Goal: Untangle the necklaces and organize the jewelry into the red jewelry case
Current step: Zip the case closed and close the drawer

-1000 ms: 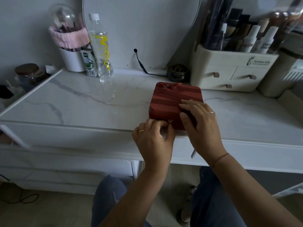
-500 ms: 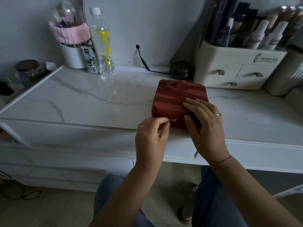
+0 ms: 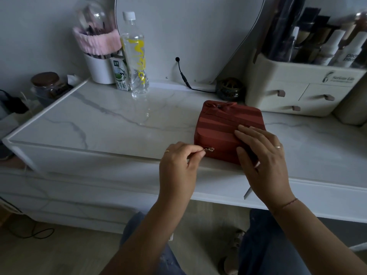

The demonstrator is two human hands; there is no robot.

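The red jewelry case [image 3: 224, 126], striped fabric with a bow at its far edge, lies closed on the white marble vanity top [image 3: 111, 124] near the front edge. My left hand [image 3: 178, 165] pinches the small gold zipper pull [image 3: 209, 149] at the case's front left corner. Flat on the lid's near right part lies my right hand [image 3: 262, 155], fingers straight, thumb down the front side. No necklaces or other loose jewelry show.
At the back left stand a water bottle [image 3: 135, 54], a milk carton [image 3: 120, 76] and a white cup with a pink band [image 3: 99, 54]. A cream drawer organizer with cosmetics [image 3: 297, 88] sits back right, a dark round jar [image 3: 229, 89] beside it. Mirror cable [image 3: 183, 74] hangs behind.
My left hand has drawn the zipper pull leftward along the case's front edge to its left corner. My right hand stays pressed on the lid.
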